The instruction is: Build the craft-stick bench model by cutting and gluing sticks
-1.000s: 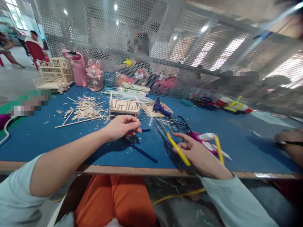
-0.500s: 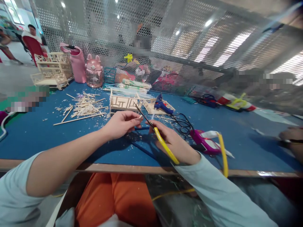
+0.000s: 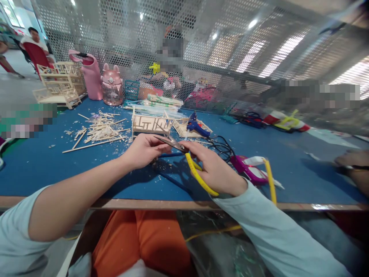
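My right hand [image 3: 215, 169] grips a pair of scissors [image 3: 189, 163] by yellow handles, the dark blades parted and pointing left. Those blades lie across the fingertips of my left hand [image 3: 141, 151], which is closed in a pinch. A small pale piece of wooden stick showed at these fingertips a moment earlier; the blades and fingers now mostly hide it. Just behind my hands stands a small wooden lattice frame [image 3: 144, 124]. A blue glue gun [image 3: 197, 125] rests on another flat wooden piece to its right.
Loose wooden sticks [image 3: 105, 130] and shavings cover the blue table [image 3: 95, 177] at left. Behind them are a wooden model [image 3: 59, 86], a pink bottle [image 3: 91, 79] and a rabbit-eared jar [image 3: 112, 86]. A purple device [image 3: 250, 169] lies right. Another person's hand [image 3: 351, 163] shows far right.
The scissors have swung left and down, so their blades now cross my left fingertips; the blades look more spread. My left hand stays nearly in place.
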Demonstrator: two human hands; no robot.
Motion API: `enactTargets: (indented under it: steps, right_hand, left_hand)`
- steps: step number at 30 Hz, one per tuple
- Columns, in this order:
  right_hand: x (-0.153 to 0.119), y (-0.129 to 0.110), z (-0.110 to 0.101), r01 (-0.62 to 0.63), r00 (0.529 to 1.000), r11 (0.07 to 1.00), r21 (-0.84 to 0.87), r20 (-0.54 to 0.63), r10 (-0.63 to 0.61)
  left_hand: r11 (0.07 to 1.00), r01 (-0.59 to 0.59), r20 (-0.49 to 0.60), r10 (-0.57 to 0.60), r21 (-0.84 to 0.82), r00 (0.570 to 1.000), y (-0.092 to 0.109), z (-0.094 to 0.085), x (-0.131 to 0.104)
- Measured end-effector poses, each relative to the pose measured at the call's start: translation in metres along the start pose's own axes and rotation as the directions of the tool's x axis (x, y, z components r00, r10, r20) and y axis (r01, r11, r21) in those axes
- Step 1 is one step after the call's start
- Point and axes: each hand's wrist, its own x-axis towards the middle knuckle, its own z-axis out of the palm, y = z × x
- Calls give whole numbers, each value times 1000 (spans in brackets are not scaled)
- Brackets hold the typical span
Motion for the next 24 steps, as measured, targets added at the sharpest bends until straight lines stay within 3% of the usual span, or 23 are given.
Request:
enactTargets:
  steps: [4, 10, 17, 24]
  right_hand:
    - [0, -2, -1, 15, 1000, 1000, -11, -9, -15]
    - [2, -4, 1, 35, 999, 999, 20, -29, -35]
    - [0, -1, 1, 29, 999, 999, -20, -40, -29]
    - [0, -2, 1, 30, 999, 999, -23, -34, -31]
  left_hand:
    - [997, -82, -20, 82, 14, 996, -4, -2, 1]
    - [993, -77, -102, 86, 89, 991, -4, -2, -2]
    - [994, -68, -4, 69, 86, 998, 6, -1, -5]
    - [980, -131, 49, 125, 151, 991, 0, -3, -4]
